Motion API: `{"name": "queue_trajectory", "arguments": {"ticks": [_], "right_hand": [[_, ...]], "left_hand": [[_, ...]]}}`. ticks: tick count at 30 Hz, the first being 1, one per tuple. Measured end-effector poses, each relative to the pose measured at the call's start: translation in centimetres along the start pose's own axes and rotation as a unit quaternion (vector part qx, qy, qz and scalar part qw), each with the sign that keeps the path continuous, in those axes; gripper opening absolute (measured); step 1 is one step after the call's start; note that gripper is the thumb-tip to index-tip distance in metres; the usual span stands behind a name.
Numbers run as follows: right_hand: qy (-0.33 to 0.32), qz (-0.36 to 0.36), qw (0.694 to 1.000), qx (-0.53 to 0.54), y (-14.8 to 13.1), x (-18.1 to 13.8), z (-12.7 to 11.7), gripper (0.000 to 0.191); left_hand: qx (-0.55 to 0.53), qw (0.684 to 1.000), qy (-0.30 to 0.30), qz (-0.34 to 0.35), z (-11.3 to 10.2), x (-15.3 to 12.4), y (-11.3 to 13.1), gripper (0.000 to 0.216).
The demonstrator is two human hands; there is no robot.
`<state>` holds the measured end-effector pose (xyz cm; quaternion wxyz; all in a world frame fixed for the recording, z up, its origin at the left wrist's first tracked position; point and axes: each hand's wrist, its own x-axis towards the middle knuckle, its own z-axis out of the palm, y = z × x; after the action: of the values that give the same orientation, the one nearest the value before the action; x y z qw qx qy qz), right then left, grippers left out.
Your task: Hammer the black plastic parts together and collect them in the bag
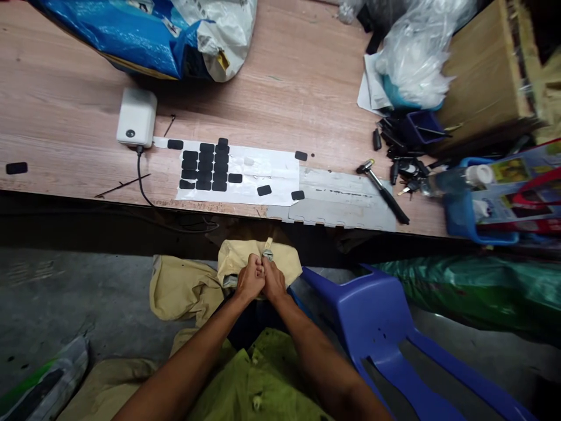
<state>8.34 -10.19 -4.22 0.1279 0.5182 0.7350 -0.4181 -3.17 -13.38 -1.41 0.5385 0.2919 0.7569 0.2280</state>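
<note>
A beige cloth garment (287,260), with a narrow strap-like loop at its top, is bunched in front of my body, just below the table's front edge. My left hand (250,279) is closed on the near side of its fabric, the fingers curled into a fist. Right beside it, touching, my right hand (273,279) grips the same garment, thumb up against a small greyish part (267,255). What lies between the fingertips is too small to make out. More beige cloth (184,289) hangs or lies to the left of my hands.
The wooden table (302,99) carries a white sheet (280,166) with several black stickers (204,166), a white corded box (137,117), a hammer (383,193) and a blue-white sack (144,35). A blue plastic chair (372,310) stands close on my right, near a green sack (473,286).
</note>
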Motion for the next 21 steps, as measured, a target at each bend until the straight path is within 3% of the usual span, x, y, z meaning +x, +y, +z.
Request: {"name": "queue_trajectory", "arguments": {"ticks": [2, 3, 5, 6, 8, 9, 11, 13, 15, 18, 21], "right_hand": [[-0.006, -0.016, 1.0, -0.008, 0.4, 0.5, -0.6, 0.034], [-0.009, -0.031, 0.999, -0.009, 0.6, 0.8, -0.8, 0.034], [-0.009, -0.05, 0.999, -0.009, 0.8, 1.1, -1.3, 0.034], [-0.009, -0.056, 0.998, -0.011, 0.9, 1.2, -1.5, 0.033], [-0.012, -0.064, 0.998, -0.016, 0.7, 1.2, -1.8, 0.031], [-0.016, -0.069, 0.997, -0.022, 0.6, 1.2, -1.9, 0.029], [-0.028, -0.08, 0.996, -0.036, 0.3, 1.0, -2.0, 0.028], [-0.036, -0.082, 0.995, -0.054, 0.0, 0.7, -1.9, 0.027], [-0.041, -0.071, 0.994, -0.072, -0.3, 0.3, -1.3, 0.03], [-0.055, -0.038, 0.994, -0.087, -0.7, -0.6, 0.0, 0.037], [-0.09, -0.04, 0.992, -0.077, -0.9, -1.4, 1.0, 0.045]], "left_hand": [[-0.093, 0.995, 0.045, 0.002, -0.9, -2.0, -1.7, 0.033], [-0.132, 0.986, 0.092, -0.034, -1.8, -3.0, -3.3, 0.035], [-0.234, 0.926, 0.179, -0.238, -3.9, -4.9, -7.1, 0.043], [-0.302, 0.87, 0.151, -0.359, -5.0, -5.4, -9.1, 0.051], [-0.449, 0.761, 0.023, -0.468, -6.5, -5.4, -12.1, 0.064], [-0.485, 0.726, -0.015, -0.486, -6.7, -4.8, -12.8, 0.068], [-0.515, 0.695, -0.101, -0.492, -5.6, -2.6, -12.3, 0.075], [-0.521, 0.694, -0.189, -0.46, -3.3, 0.2, -9.8, 0.076], [-0.507, 0.704, -0.231, -0.44, -0.9, 2.7, -6.6, 0.072], [-0.448, 0.764, -0.2, -0.418, 1.6, 5.1, -3.5, 0.049], [-0.355, 0.815, -0.166, -0.426, 2.8, 6.0, -3.7, 0.039]]}}
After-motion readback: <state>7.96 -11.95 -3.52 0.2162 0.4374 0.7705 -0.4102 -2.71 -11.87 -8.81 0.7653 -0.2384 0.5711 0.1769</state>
